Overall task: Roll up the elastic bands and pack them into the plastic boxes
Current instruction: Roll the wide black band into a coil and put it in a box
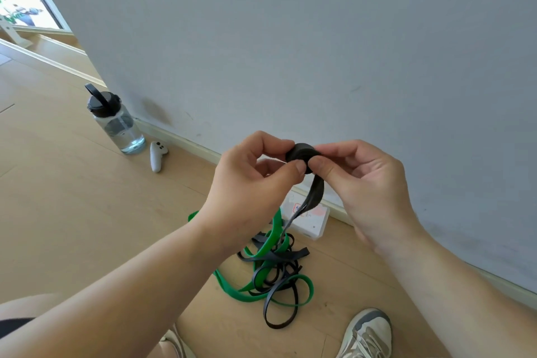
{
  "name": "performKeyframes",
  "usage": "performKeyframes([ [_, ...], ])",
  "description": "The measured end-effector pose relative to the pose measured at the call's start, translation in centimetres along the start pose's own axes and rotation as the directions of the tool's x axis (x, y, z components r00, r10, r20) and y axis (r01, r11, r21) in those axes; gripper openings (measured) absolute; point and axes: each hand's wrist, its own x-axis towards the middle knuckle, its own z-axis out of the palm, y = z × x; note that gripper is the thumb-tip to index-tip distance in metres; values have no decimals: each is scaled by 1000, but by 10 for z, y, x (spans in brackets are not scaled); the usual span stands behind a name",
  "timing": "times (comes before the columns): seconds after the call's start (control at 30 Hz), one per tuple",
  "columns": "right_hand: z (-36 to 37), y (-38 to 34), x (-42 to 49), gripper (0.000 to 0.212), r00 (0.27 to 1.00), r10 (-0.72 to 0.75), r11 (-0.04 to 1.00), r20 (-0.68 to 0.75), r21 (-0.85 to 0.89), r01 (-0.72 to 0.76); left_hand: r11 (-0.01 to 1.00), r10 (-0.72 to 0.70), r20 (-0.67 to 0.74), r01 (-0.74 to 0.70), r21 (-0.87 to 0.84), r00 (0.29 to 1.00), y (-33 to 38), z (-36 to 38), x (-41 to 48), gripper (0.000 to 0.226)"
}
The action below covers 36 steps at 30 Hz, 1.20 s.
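I hold a partly rolled black elastic band up in front of the wall. My left hand pinches the roll from the left, thumb on its face. My right hand pinches it from the right. The band's loose tail hangs down to a tangled heap on the floor. That heap holds a green band and black bands. A white plastic box lies on the floor by the skirting board, partly hidden behind the tail and my hands.
A clear water bottle with a black lid stands at the wall's corner on the left. A white handheld controller lies next to it. My shoe rests at the lower right, another shoe at the bottom centre.
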Motion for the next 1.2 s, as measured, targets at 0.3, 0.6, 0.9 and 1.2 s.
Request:
performKeyframes([
  [0.3,-5,0,-4,35,985,-142,954,95,-251,162,969,-10,61,-6,246,998,-3,1,5,17],
  [0.6,-5,2,-1,31,921,-321,779,220,-491,389,736,231,242,-332,589,942,2,-2,15,31],
  [0.9,-9,-10,3,26,998,-6,998,69,71,1,982,147,73,-154,109,987,0,1,15,30],
  [1.2,-8,-13,2,24,945,-290,853,150,-408,326,909,158,86,-179,376,984,8,0,11,29],
])
